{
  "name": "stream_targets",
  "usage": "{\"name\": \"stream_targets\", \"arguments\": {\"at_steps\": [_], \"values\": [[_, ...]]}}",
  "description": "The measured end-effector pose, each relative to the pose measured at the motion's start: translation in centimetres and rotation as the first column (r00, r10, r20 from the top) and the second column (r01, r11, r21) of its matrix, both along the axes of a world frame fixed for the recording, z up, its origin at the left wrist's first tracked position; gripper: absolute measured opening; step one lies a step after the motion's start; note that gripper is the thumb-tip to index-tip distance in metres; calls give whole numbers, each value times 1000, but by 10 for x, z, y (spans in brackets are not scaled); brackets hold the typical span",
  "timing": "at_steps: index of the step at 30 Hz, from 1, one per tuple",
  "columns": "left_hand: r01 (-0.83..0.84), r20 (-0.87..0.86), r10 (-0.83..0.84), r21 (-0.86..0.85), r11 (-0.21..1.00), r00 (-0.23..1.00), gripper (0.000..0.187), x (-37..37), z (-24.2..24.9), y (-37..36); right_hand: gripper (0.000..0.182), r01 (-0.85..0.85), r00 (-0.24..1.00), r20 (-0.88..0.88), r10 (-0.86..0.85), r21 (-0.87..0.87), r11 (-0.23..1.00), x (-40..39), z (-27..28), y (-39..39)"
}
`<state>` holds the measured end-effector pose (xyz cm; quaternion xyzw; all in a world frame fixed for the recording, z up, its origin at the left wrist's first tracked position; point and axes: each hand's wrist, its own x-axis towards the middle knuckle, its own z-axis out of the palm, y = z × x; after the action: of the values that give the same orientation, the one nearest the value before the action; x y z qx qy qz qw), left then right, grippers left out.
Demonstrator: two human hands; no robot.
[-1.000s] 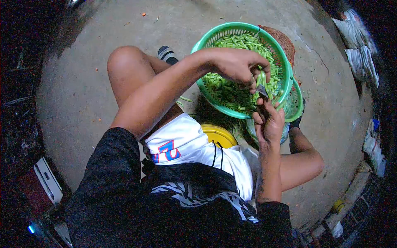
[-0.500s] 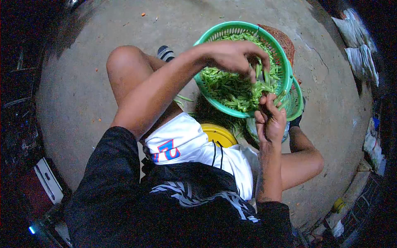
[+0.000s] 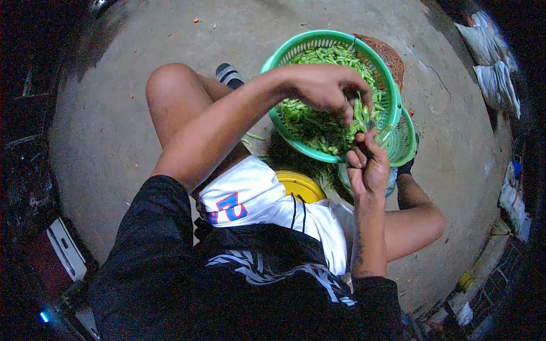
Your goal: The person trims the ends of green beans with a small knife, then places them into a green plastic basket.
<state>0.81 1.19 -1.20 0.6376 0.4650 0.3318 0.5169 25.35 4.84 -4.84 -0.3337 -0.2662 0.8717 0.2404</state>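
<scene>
My left hand (image 3: 330,90) reaches across over the green plastic basket (image 3: 275,121), fingers curled down around a few long green bean pods (image 3: 358,113). Just below it, my right hand (image 3: 369,167) is closed at the basket's near rim, its thumb and fingertips pinching the lower part of the pods. Bean ends stick out beside its index finger. A small grey, blade-like sliver shows between the two hands, too blurred to name. Under my hands the basket holds many cut green bean pieces (image 3: 327,57), partly hidden by my left hand and forearm.
A second green basket (image 3: 405,142) stands partly under the first. Behind them lies a reddish-brown sack (image 3: 387,57). Near my lap is a yellow round lid or stool (image 3: 300,186), beside a clear plastic bag (image 3: 392,181). Loose beans (image 3: 255,136) lie by my leg on the concrete floor (image 3: 114,142).
My left hand has shifted slightly right and down, closer over the pods. My right hand has turned a little, its fingers curled more tightly. The basket has hardly moved.
</scene>
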Motion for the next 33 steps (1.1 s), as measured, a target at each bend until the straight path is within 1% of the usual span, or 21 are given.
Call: {"name": "stream_targets", "arguments": {"at_steps": [1,2,4,6,7,8,11,16,17,18,20,21,22,23,24,25,27,28,30,31,33], "values": [[-84,66,79,74,994,995,36,-4,1,1,18,11,1000,13,-11,2,1000,1,0,2],[-142,119,147,-44,989,982,34,-14,2,-1,18,22,999,24,-23,4,1000,1,-1,3],[-130,176,155,-144,981,972,34,-24,-2,3,19,11,1000,1,-11,-20,1000,2,0,4],[-127,87,126,3,992,988,35,-11,-9,1,20,6,1000,-22,-7,-44,999,2,-2,4],[-37,198,75,-185,982,977,38,-3,-2,-3,19,21,999,-39,-23,-53,998,1,-4,2],[-21,105,39,-167,986,994,40,4,0,-5,18,34,998,-53,-38,-62,997,1,-5,1],[-10,169,39,-168,986,985,43,11,-8,-6,15,25,1000,8,-25,-16,1000,0,1,-1],[-9,92,13,-43,999,996,41,-3,-1,-2,17,34,999,2,-35,21,999,-1,1,0],[-104,67,107,-54,993,992,37,-12,-2,0,18,12,1000,14,-12,31,999,-2,3,0],[-147,153,169,-144,979,974,38,-22,-1,-1,20,-11,1000,24,10,41,999,-3,6,1],[-115,199,140,-129,985,970,36,-32,-6,2,19,-40,995,95,33,77,996,-8,10,-1],[-111,196,134,-126,986,971,36,-30,-3,1,19,-67,984,172,47,110,992,-10,12,-2],[-119,81,124,-62,991,989,36,-26,-2,-1,19,-61,984,171,41,112,992,-10,14,-1],[-123,-32,123,2,992,992,36,-22,0,-2,19,-92,994,65,90,37,995,-10,16,0],[-123,-30,123,1,992,992,36,-20,-2,-2,20,-134,990,-43,132,-37,990,-10,18,1],[-123,35,126,-78,989,991,37,-18,-4,-3,19,-120,992,38,121,-18,993,-12,24,-2],[-100,98,121,-193,976,988,40,-15,-3,-2,17,-91,995,47,93,-51,995,-9,18,-3],[-99,97,119,-191,977,988,40,-12,-2,-2,14,-62,996,58,66,-78,995,-8,17,-3],[-100,1,100,-34,994,995,41,-4,0,-5,13,-61,998,25,64,-105,993,-8,16,-2],[-82,-111,85,31,996,990,41,-2,5,-6,12,-62,998,-6,61,-137,989,-8,16,-2],[-88,-64,87,-17,996,994,41,-3,4,-4,15,-82,996,-34,78,-160,984,-7,14,2]]}}
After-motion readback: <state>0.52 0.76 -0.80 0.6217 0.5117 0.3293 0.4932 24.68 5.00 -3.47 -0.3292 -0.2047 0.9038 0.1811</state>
